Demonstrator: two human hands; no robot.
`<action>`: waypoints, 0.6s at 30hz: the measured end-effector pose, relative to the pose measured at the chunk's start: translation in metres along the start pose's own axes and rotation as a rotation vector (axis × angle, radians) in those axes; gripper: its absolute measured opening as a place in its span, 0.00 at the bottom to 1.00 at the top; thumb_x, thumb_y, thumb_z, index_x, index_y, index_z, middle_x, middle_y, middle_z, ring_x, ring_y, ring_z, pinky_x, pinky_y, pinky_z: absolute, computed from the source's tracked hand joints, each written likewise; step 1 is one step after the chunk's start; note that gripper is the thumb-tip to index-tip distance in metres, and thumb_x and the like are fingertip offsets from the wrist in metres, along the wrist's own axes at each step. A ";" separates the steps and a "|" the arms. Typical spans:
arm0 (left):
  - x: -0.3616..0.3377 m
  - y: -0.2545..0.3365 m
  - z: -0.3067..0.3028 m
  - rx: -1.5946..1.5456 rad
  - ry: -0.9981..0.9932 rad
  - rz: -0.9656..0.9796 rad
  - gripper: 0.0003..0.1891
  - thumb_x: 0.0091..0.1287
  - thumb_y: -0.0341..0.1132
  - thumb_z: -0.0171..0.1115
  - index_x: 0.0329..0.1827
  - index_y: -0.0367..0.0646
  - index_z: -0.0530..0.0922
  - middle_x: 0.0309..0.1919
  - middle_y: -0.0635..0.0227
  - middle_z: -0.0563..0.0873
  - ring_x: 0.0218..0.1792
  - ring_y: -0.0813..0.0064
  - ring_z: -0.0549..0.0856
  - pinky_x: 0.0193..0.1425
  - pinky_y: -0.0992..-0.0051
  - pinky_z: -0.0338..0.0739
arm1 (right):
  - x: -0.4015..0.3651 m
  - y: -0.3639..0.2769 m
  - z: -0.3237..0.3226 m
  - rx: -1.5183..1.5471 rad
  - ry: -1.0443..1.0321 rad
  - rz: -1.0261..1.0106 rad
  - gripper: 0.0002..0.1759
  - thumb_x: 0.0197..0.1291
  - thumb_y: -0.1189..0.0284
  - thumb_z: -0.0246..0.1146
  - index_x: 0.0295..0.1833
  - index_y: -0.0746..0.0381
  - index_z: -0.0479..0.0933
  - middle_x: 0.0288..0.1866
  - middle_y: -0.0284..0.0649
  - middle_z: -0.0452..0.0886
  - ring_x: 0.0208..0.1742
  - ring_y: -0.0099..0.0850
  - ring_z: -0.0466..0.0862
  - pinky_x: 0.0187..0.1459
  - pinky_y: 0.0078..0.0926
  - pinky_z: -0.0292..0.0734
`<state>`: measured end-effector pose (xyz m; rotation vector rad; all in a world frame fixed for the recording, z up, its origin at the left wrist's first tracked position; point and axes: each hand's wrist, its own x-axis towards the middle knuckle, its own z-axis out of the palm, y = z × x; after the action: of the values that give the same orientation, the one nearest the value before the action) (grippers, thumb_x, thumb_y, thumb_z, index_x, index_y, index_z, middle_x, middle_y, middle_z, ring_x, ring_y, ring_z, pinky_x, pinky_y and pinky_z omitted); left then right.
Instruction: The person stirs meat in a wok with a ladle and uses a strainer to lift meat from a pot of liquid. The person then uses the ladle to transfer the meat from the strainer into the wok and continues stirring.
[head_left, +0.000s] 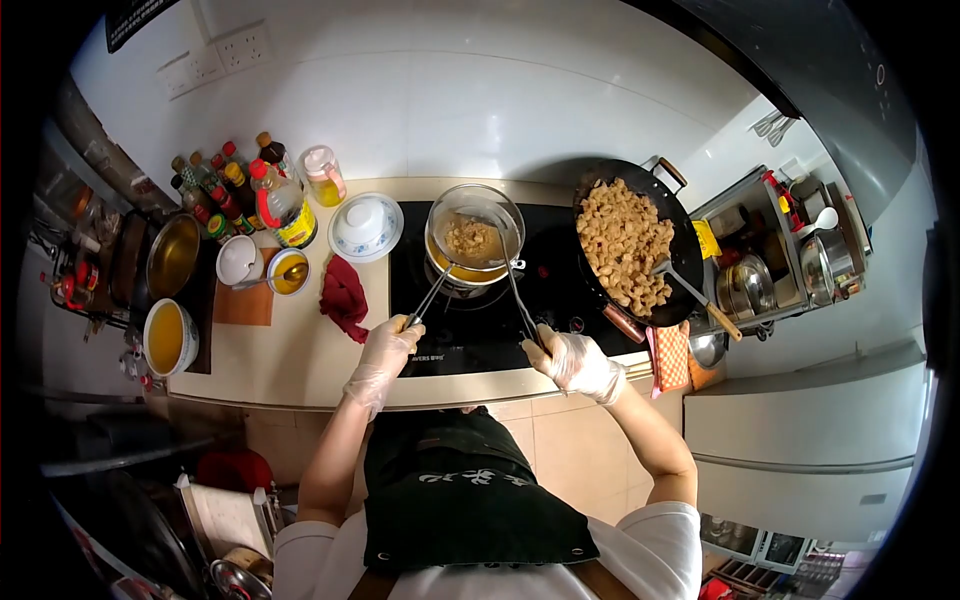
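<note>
My left hand (388, 350), in a clear plastic glove, is closed round a thin metal handle that reaches up to the pot on the black cooktop (450, 345). My right hand (572, 362), gloved too, grips the dark handle of a mesh strainer (516, 222). The strainer lies over a pot (462, 291) of yellow liquid, with light brown bits (472, 238) inside it. What tool the left handle belongs to is hard to tell. To the right, a black wok (592, 165) holds browned chunks (625, 240) and a spatula (695, 292).
Left on the counter are a red cloth (344, 298), a lidded white bowl (366, 227), a small yellow-filled bowl (289, 272), several bottles (288, 212) and a larger bowl (170, 338) near the edge. A checked cloth (672, 358) hangs below the wok; a rack (790, 265) stands right.
</note>
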<state>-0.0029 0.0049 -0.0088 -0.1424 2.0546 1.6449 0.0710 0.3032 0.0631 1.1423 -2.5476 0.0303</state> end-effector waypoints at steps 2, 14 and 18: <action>0.000 0.000 -0.001 0.015 0.000 0.002 0.09 0.67 0.35 0.60 0.32 0.38 0.77 0.19 0.77 0.72 0.22 0.85 0.70 0.28 0.80 0.66 | 0.001 -0.001 -0.001 0.026 0.053 0.066 0.17 0.49 0.75 0.63 0.48 0.62 0.75 0.42 0.44 0.78 0.25 0.28 0.81 0.21 0.18 0.74; -0.003 -0.001 -0.002 -0.020 0.035 -0.028 0.10 0.67 0.38 0.60 0.32 0.41 0.77 0.17 0.79 0.71 0.17 0.88 0.65 0.21 0.80 0.59 | -0.070 0.076 -0.052 1.079 1.318 1.375 0.08 0.66 0.67 0.63 0.43 0.61 0.78 0.39 0.30 0.77 0.38 0.20 0.78 0.43 0.18 0.79; -0.005 0.002 -0.004 -0.012 0.045 -0.064 0.10 0.67 0.38 0.60 0.33 0.42 0.78 0.17 0.81 0.70 0.16 0.89 0.63 0.19 0.81 0.57 | -0.117 0.101 -0.053 0.747 1.297 1.429 0.09 0.64 0.67 0.65 0.40 0.61 0.78 0.27 0.37 0.82 0.26 0.22 0.81 0.31 0.15 0.76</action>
<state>-0.0012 0.0004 -0.0042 -0.2484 2.0522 1.6294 0.0856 0.4641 0.0876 -0.6939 -1.4920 1.5009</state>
